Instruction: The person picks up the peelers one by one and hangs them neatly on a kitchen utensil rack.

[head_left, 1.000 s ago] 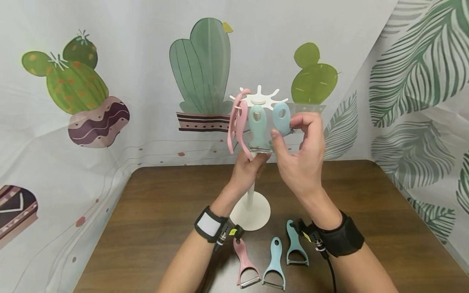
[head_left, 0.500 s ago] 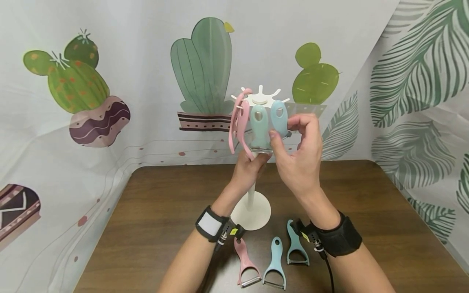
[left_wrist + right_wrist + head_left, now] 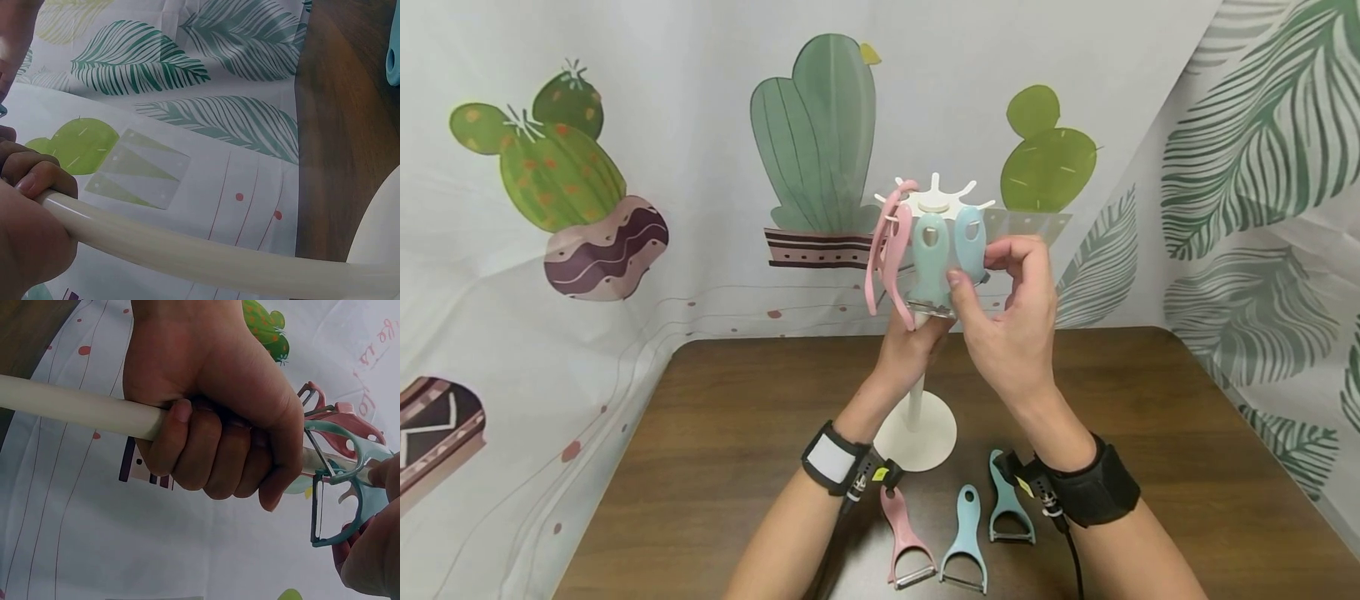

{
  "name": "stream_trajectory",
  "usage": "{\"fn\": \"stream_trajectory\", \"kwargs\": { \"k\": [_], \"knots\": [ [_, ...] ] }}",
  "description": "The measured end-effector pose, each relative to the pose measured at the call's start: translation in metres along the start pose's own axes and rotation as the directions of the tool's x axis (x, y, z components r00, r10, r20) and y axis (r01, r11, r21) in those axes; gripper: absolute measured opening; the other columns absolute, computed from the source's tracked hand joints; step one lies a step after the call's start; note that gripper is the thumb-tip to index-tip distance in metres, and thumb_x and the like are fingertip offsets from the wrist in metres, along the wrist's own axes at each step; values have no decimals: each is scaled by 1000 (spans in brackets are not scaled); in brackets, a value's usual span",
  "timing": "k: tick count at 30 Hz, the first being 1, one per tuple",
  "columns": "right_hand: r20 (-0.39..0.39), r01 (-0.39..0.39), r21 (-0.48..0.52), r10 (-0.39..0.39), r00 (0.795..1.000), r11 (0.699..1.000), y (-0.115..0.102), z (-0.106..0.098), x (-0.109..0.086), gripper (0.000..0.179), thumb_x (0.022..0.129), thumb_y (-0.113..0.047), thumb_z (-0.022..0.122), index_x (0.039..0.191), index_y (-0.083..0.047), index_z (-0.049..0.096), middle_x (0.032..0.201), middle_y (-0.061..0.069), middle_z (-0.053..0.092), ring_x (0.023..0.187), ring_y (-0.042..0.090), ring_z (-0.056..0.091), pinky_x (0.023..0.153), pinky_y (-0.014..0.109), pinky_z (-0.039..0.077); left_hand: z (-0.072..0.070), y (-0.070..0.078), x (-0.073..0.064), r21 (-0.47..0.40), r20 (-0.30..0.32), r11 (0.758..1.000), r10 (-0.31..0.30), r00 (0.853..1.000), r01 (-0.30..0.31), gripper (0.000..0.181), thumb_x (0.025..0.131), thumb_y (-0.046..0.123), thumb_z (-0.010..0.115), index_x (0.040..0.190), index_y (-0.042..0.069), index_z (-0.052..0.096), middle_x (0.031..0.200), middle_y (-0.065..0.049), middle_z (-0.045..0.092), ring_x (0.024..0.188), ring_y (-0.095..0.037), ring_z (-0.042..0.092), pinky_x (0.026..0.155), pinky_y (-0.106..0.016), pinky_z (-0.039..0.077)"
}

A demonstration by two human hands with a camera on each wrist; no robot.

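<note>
A white stand (image 3: 934,202) has a ring of short prongs on top, and my left hand (image 3: 904,350) grips its pole (image 3: 156,240) below them. My right hand (image 3: 1015,325) pinches a light-blue peeler (image 3: 970,242) by its lower part between thumb and fingers. That peeler is upright at a front-right prong, whose tip shows in the handle hole. Just left of it hangs a mint-green peeler (image 3: 931,262). Further left on the ring hang pink peelers (image 3: 897,258). In the right wrist view, the blue peeler's blade frame (image 3: 337,540) extends below my right fingers.
On the brown table (image 3: 737,433) lie a pink peeler (image 3: 904,529), a light-blue peeler (image 3: 967,533) and a teal peeler (image 3: 1009,500), all near the front. The stand's round base (image 3: 917,433) rests behind them. A cactus-print cloth (image 3: 700,167) hangs behind the table.
My right hand and the light-blue peeler have shifted slightly left, closer to the mint-green peeler, and a prong tip now shows in its hole. My left hand keeps its grip on the pole.
</note>
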State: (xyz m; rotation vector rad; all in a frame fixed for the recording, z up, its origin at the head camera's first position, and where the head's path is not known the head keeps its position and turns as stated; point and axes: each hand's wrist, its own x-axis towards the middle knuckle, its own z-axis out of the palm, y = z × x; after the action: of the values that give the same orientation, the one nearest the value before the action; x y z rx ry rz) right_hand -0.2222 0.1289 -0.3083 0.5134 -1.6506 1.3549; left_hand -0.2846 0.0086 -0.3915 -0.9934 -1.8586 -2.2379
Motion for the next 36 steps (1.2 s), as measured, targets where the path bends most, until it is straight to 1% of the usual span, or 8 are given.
{"fn": "stream_trajectory", "kwargs": {
  "k": [7,12,18,23,25,27,31,36],
  "knots": [
    [13,10,13,-11,1000,1000,3,-2,-3,41,87,2,80,117,14,54,111,15,58,106,24,60,103,35,49,0,0,0,8,-7,1000,-1,1000,2,26,100,26,60,81,11,49,53,1,36,43,-16,31,42,-31,28],
    [18,19,24,-19,1000,1000,5,-5,-4,42,86,2,80,117,14,54,110,17,57,106,26,60,104,35,48,0,0,0,11,-3,1000,-6,1000,6,26,102,24,58,81,10,50,53,1,36,43,-16,31,41,-31,27],
    [9,2,47,-2,1000,999,8,-8,-7,40,86,3,79,116,14,55,109,11,58,106,25,59,104,34,48,0,1,-1,4,-5,1000,-24,1000,24,29,104,21,57,79,10,49,54,2,35,43,-15,31,42,-30,27],
    [4,-15,59,15,1000,998,11,-16,-14,34,91,3,72,117,14,54,113,5,57,108,23,59,105,34,48,0,3,-1,1,-3,1000,-28,1000,28,31,106,21,57,78,11,47,54,3,36,44,-15,32,44,-29,28],
    [8,-28,50,28,1000,998,14,-20,-17,32,93,1,69,118,14,54,114,6,56,108,24,59,105,33,48,-1,2,-1,5,-3,1000,-30,1000,30,31,106,21,57,78,11,47,55,3,36,45,-14,32,44,-29,28],
    [11,-45,36,45,999,998,17,-25,-21,29,95,1,66,118,14,53,113,10,56,108,24,59,104,31,48,-1,2,0,9,-2,999,-31,1000,31,30,105,21,57,79,12,48,55,3,36,45,-14,33,45,-29,28],
    [13,-86,-21,86,996,996,25,-35,-32,26,95,3,63,117,13,54,111,17,57,105,26,58,101,28,47,0,3,0,-14,14,1000,-23,1000,23,28,105,17,57,79,11,49,54,3,35,44,-14,31,44,-29,26],
    [7,-144,-138,146,989,980,35,-46,-48,25,93,6,65,116,10,58,109,14,60,104,25,59,98,26,46,1,3,0,-44,17,999,-24,1000,25,25,102,12,56,79,11,48,53,2,34,44,-14,30,44,-28,24]
  ]
}}
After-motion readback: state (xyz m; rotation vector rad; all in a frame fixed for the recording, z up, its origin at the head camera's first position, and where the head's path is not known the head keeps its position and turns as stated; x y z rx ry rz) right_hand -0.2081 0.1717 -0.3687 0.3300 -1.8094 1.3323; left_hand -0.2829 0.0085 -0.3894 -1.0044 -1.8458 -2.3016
